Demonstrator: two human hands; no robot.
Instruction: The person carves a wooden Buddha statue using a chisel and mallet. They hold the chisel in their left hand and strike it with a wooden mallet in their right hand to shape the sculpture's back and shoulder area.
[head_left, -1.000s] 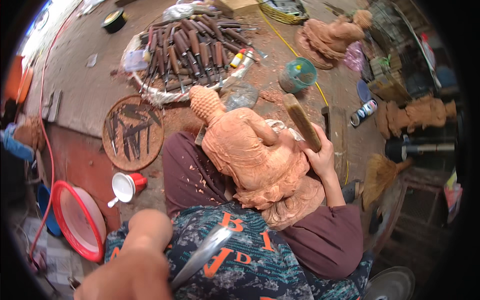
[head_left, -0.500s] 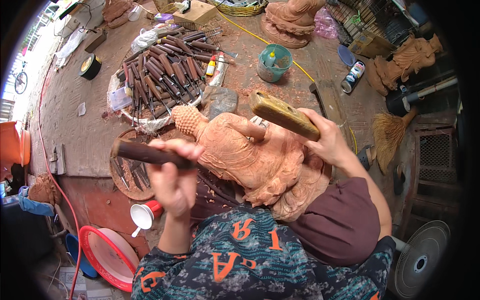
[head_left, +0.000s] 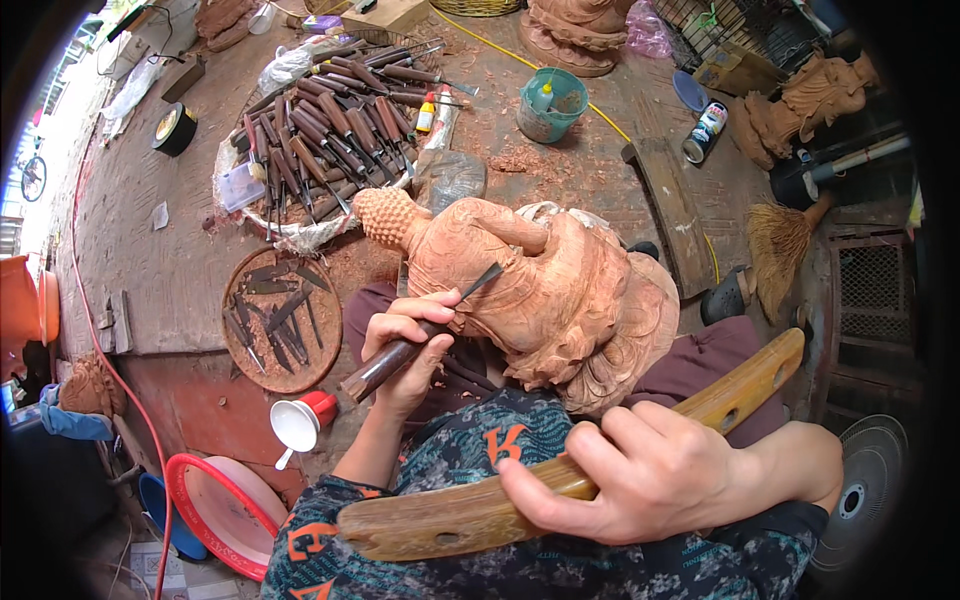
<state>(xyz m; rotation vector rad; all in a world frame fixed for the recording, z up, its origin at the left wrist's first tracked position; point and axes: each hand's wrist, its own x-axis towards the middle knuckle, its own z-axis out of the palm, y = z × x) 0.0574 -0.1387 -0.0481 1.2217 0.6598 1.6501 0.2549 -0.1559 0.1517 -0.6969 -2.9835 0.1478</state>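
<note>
The left hand [head_left: 410,345] grips a dark-handled chisel [head_left: 420,335], blade tip on the carved wooden statue [head_left: 540,290] lying across the lap; the right hand [head_left: 640,475] clenches a flat wooden mallet [head_left: 560,490]. A glancing strike could skid the blade and gouge the pale reddish, finely detailed carving.

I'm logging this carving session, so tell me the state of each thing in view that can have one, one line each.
left hand: closed around the chisel handle
chisel: tip set against the statue
right hand: gripping the wooden mallet
wooden mallet: held level, off the chisel
wooden statue: lying on its side across the lap
teal bucket: upright, open
spray can: lying down
funnel: tipped on its side
</note>
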